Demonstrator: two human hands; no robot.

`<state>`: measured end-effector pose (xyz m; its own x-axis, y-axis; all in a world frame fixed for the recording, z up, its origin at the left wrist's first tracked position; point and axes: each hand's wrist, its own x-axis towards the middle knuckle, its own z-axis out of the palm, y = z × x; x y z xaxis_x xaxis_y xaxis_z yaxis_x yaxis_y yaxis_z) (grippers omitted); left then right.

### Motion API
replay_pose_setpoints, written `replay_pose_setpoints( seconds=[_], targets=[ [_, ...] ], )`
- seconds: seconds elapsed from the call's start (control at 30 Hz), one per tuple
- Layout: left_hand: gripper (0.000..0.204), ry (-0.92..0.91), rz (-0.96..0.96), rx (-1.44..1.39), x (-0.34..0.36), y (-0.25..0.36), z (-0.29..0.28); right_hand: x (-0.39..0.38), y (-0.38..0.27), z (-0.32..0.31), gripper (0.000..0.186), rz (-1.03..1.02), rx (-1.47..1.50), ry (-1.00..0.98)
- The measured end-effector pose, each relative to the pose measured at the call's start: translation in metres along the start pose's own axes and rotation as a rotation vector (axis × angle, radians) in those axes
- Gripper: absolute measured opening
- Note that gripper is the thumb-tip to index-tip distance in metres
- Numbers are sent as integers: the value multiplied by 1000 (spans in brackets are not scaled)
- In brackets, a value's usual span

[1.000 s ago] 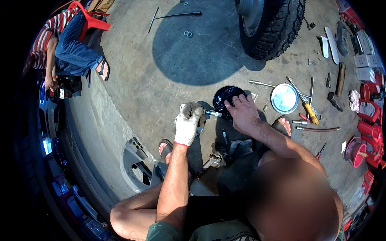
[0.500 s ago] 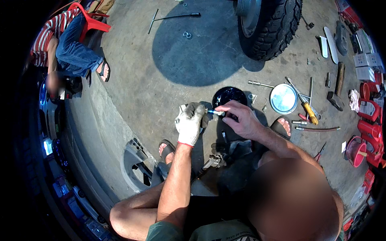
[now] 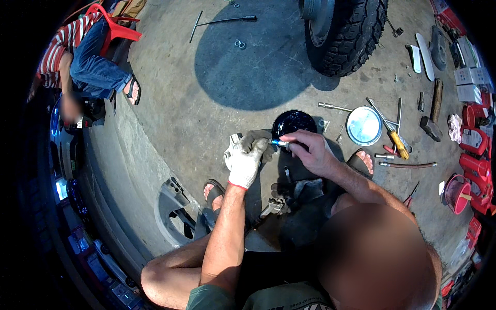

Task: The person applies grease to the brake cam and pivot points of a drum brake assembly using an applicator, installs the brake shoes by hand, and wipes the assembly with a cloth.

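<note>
My left hand [image 3: 245, 157], in a white glove with dirty grey fingertips, grips a silvery metal part [image 3: 232, 143]. A small blue-and-silver cylindrical piece [image 3: 279, 142] sticks out to its right. My right hand [image 3: 310, 154], bare, pinches that piece between thumb and fingers. Just behind both hands is a round black tub [image 3: 293, 120] of dark, glossy substance. Below them on the floor lie a dark rag [image 3: 310, 188] and a metal tool [image 3: 274, 206] between my sandalled feet.
A tyred wheel [image 3: 351, 36] stands above. Rightward lie a round silver lid [image 3: 364, 124], screwdriver [image 3: 393, 138], hammer [image 3: 431, 129] and red containers [image 3: 473, 168]. A T-wrench [image 3: 222, 21] lies farther off. At upper left a person [image 3: 90, 62] sits beside a red chair [image 3: 124, 31].
My right hand has moved from over the black tub down and left onto the small blue-and-silver piece and closed on it. My left hand shifted slightly to the right.
</note>
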<state>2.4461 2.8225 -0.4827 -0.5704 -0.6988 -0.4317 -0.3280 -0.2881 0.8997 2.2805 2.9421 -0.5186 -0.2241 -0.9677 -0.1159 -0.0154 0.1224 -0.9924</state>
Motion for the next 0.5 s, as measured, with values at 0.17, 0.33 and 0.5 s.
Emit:
replay_pose_setpoints(
  seconds=[0.17,0.33,0.5],
  targets=[
    [17,29,-52,15,2,-2,0,0,3,2,26,-145,-94,18],
    [15,19,-26,95,3,-6,-3,-1,0,2,25,205,140,-43],
    [13,57,-65,61,2,-7,0,-1,-2,1,24,-55,-87,-21]
  ],
)
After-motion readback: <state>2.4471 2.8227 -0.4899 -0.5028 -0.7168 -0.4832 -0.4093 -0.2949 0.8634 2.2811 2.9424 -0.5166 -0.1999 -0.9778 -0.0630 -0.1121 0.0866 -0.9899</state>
